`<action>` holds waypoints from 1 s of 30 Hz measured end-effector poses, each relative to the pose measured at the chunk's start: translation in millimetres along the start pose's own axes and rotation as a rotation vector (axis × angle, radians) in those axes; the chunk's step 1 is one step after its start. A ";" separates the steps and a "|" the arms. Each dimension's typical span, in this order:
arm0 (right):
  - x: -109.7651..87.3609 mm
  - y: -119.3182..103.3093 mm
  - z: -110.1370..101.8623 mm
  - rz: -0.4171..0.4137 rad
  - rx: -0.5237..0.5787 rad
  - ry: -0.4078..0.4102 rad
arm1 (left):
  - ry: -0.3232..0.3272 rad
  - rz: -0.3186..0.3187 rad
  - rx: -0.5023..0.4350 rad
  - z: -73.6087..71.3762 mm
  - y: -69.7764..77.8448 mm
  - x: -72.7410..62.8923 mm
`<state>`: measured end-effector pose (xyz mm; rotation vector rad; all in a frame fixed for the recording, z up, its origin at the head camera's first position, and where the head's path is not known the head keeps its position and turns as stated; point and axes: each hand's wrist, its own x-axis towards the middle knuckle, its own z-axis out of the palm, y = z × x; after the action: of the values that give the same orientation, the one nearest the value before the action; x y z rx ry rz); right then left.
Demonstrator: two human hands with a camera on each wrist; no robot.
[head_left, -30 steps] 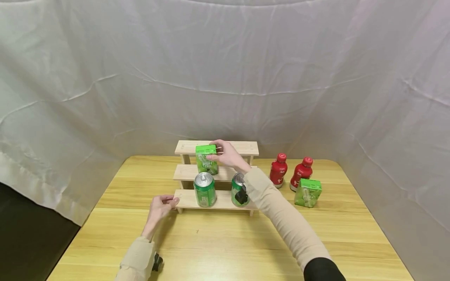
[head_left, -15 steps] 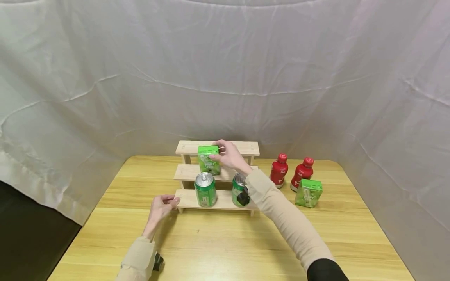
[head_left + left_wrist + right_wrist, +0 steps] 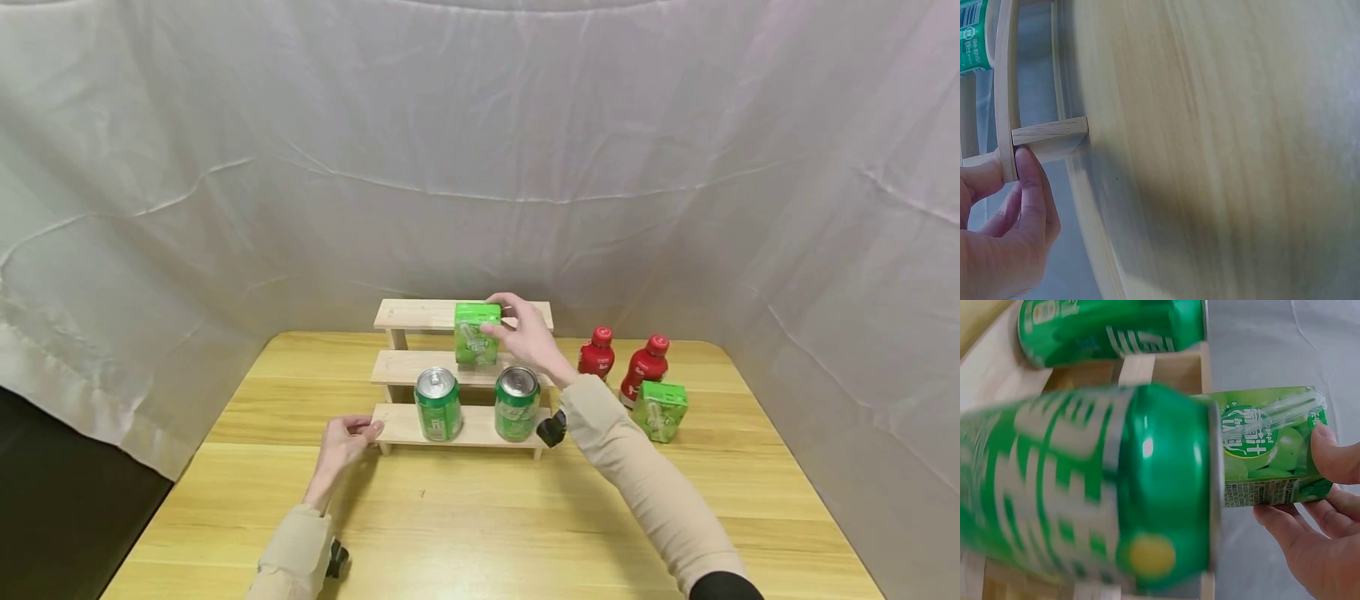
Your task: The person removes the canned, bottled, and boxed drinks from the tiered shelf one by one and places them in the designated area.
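Observation:
A green juice box (image 3: 477,337) with grape pictures is held by my right hand (image 3: 527,335), thumb on its front and fingers behind. In the head view it overlaps the middle tier of the wooden three-tier shelf (image 3: 401,367). The right wrist view shows the juice box (image 3: 1272,444) beyond a can, its straw strapped to the front. My left hand (image 3: 344,450) pinches the left end of the lowest tier. In the left wrist view, the left hand's (image 3: 1016,225) thumb and fingers close on the board end (image 3: 1007,125).
Two green drink cans, a left can (image 3: 438,405) and a right can (image 3: 517,403), stand on the lowest tier. Right of the shelf are two red bottles (image 3: 596,354) and another green juice box (image 3: 660,411) on the wooden table (image 3: 465,533). A grey curtain (image 3: 480,167) hangs behind.
My right hand has moved the juice box to the right along the shelf and slightly up, uncovering the right can. The left hand stays at the lowest tier's end.

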<state>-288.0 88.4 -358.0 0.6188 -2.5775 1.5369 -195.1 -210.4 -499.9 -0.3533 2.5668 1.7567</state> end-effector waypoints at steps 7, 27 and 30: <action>-15.2 7.3 -30.6 -0.048 -0.013 0.075 | 0.006 0.008 0.025 0.2 -0.6 0.9; -69.2 45.7 -105.8 0.086 -0.125 0.163 | -0.001 -0.003 0.008 -2.5 0.1 0.1; -75.5 53.2 -109.7 0.106 -0.142 0.156 | -0.001 0.001 0.019 -3.8 1.3 -0.6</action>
<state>-254.0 227.4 -367.9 0.3389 -2.6075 1.3549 -194.3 -213.3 -497.2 -0.3502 2.5819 1.7309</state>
